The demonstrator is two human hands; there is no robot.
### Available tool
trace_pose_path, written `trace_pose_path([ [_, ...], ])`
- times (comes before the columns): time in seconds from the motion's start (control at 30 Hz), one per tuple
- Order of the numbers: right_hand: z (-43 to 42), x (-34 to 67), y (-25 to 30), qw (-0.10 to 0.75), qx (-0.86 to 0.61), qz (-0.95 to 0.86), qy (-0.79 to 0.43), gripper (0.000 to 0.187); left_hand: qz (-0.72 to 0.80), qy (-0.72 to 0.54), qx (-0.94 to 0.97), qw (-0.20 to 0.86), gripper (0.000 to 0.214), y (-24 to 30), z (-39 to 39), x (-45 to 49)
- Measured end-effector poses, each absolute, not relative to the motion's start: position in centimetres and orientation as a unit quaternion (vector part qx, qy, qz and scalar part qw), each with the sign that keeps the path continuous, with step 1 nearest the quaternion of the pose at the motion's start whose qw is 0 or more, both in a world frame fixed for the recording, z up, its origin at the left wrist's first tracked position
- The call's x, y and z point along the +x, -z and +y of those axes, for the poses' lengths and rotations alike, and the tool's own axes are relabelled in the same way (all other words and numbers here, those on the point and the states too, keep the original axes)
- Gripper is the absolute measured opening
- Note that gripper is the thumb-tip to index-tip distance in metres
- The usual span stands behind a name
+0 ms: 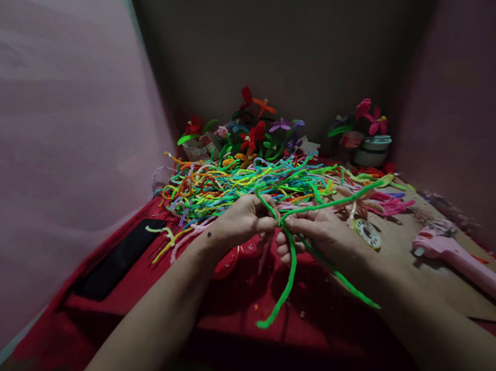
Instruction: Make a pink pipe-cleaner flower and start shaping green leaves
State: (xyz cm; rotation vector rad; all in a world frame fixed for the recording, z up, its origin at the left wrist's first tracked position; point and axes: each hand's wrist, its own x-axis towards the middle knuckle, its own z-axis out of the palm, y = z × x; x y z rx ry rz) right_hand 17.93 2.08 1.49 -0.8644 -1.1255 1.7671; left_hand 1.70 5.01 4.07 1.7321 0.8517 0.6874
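Note:
Bright green pipe cleaners (288,272) cross at one point between my two hands, above the front of the red-covered table. My left hand (248,219) pinches them just left of the crossing, thumb and fingertips pressed together. On the other side, my right hand (318,229) grips them with thumb and curled fingers. Fuzzy ends stick out up to the right, up to the left, down toward me and down to the right. How the strands are joined at the middle is hidden by my fingertips.
Behind my hands lies a heap of coloured pipe cleaners (214,189), with pipe-cleaner flowers (253,135) at the back. A black phone (119,261) lies left. To the right are a tape roll (368,233), a pink glue gun (457,257) and a lidded pot (373,151).

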Motion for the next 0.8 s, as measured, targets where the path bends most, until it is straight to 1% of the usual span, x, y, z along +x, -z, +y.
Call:
trace_pose_path([
  [0.1, 2.05, 17.92, -1.48, 0.427, -0.327, -0.415, -0.734, 0.014, 0.348, -0.291, 0.718, 0.528, 0.006, -4.06, 5.12, 1.72],
  [0.23, 2.25, 17.96, -1.34, 0.425, -0.309, -0.419, -0.741, 0.010, 0.336, -0.299, 0.712, 0.539, 0.004, -3.71, 5.30, 1.76],
  [0.4, 2.40, 17.86, -1.28, 0.443, -0.313, -0.388, -0.745, 0.003, 0.327, -0.321, 0.703, 0.544, 0.012, -3.44, 5.15, 2.06],
  [0.6, 2.34, 17.64, -1.36, 0.450, -0.326, -0.365, -0.747, 0.004, 0.337, -0.326, 0.694, 0.547, 0.009, -3.37, 5.07, 2.40],
  [0.8, 2.42, 17.61, -1.36, 0.439, -0.327, -0.400, -0.735, 0.006, 0.336, -0.335, 0.689, 0.547, 0.005, -3.29, 5.12, 2.49],
])
